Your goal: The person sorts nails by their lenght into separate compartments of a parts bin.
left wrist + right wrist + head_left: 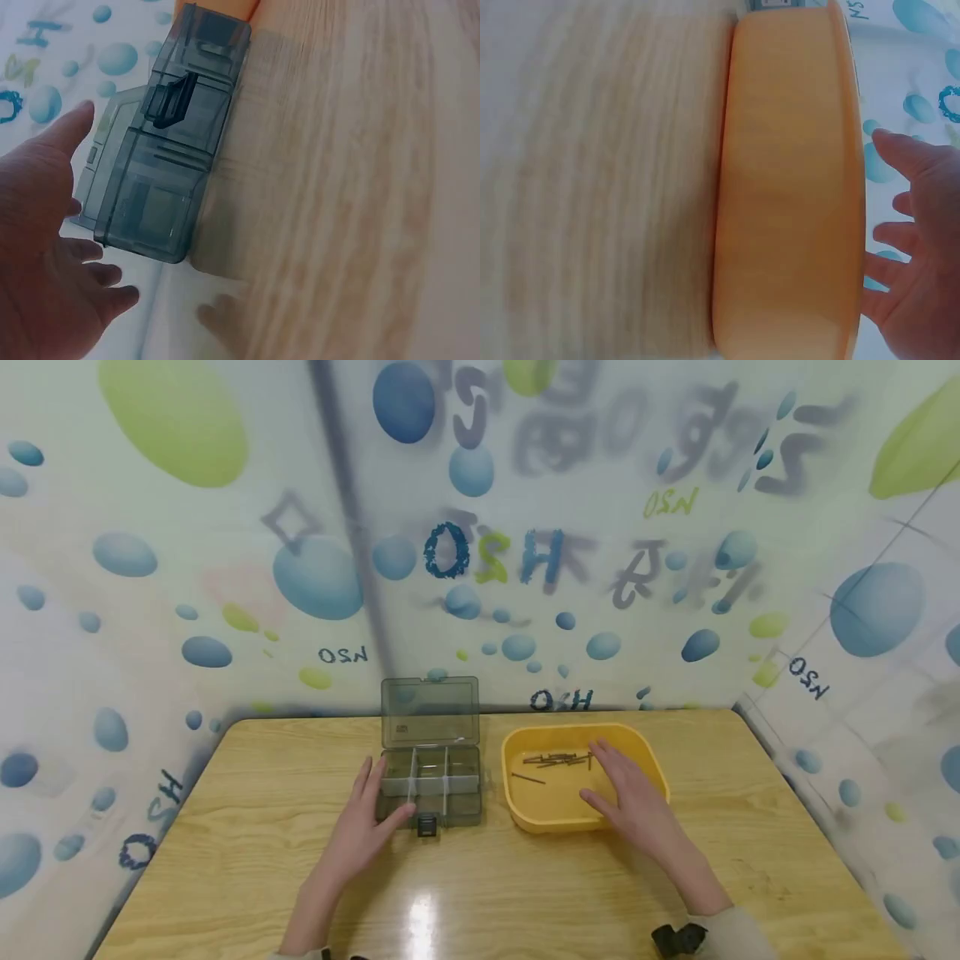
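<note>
A smoky clear plastic compartment box point(431, 810) stands on the table with its lid point(430, 714) raised at the back and a dark latch point(427, 825) in front. My left hand point(365, 817) is at the box's left side, fingers spread and thumb toward the front edge; the left wrist view shows nothing in its grasp. To the right, a yellow plastic tray point(551, 822) holds several dark screws or nails point(558, 760). My right hand point(633, 802) hovers over the tray's right part, fingers extended and apart, fingertips close to the screws or nails.
The wooden table point(255, 827) meets a wall point(247, 527) printed with blue and green drops right behind the box and tray. Another wall panel point(885, 693) rises along the right side. Box and tray stand side by side with a narrow gap between.
</note>
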### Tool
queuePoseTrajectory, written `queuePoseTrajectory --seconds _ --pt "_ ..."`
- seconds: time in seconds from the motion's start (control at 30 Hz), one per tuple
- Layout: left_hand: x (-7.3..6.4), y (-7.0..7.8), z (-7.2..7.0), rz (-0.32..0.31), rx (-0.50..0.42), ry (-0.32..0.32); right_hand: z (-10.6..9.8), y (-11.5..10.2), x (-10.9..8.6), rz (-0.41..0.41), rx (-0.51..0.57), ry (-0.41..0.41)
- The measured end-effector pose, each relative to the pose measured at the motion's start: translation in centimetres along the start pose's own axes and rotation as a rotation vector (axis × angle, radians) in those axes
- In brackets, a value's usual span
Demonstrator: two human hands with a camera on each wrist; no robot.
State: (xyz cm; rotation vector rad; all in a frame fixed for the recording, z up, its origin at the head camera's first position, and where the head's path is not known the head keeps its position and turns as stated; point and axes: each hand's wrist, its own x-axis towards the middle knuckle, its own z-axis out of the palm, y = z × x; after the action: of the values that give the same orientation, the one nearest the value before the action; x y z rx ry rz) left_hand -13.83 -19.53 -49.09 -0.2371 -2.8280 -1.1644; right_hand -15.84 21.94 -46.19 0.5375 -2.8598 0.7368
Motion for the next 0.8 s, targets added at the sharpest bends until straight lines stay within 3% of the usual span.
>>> queuePoseTrajectory --seconds 0.23,0.47,0.8 --pt "0.0 -0.8 0.2 -0.055 -0.145 -0.057 -0.5 1.1 1.8 0.035 0.106 -0.060" --pt "-0.2 -1.6 0.5 -0.071 -0.223 -0.055 -0.6 2.2 3.3 0.047 0.121 -0.151" --pt "-0.1 -3.2 0.5 -0.037 -0.313 -0.047 0.9 1.6 5.6 0.044 0.250 -0.294"
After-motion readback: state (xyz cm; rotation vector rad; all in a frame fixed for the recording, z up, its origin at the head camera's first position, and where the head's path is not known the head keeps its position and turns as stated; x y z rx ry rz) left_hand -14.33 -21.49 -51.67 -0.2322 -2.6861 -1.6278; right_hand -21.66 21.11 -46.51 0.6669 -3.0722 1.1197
